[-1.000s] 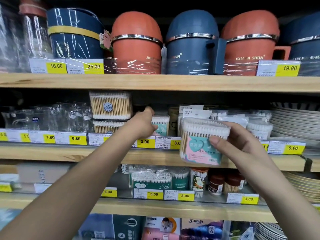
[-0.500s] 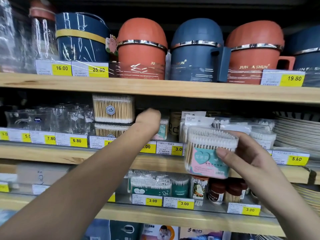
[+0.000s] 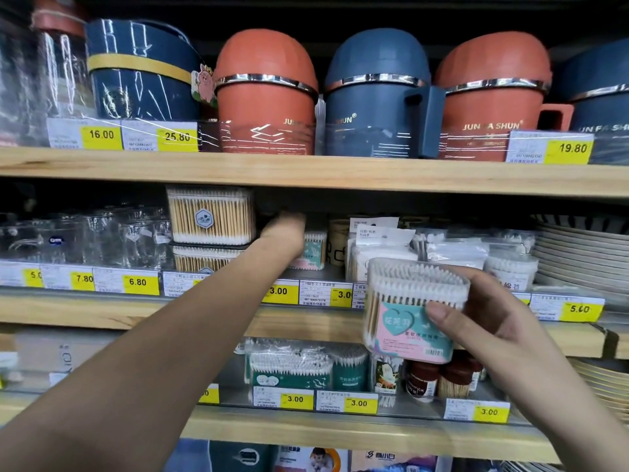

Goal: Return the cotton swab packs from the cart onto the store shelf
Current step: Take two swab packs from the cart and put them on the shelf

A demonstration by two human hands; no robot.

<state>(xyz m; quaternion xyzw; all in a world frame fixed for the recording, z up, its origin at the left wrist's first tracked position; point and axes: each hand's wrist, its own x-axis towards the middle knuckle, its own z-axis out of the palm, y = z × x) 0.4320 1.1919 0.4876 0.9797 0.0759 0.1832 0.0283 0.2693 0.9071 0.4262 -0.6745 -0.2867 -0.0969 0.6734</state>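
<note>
Even overhead light; glare on plastic wrap, wide-angle bowing, left hand (image 3: 284, 233) blurred, perhaps from motion.

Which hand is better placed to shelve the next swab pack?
Right. The right hand already holds a cotton swab pack just in front of the middle shelf. The left hand is reaching deep into the shelf, blurred, grip unclear.

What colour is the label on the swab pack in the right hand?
Pink with a teal heart, on the cotton swab pack; head view.

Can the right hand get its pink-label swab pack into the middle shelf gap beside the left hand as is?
Probably yes. The right hand holds the swab pack in front of the middle shelf, nothing between. The left hand occupies part of the gap, so room looks tight.
</note>
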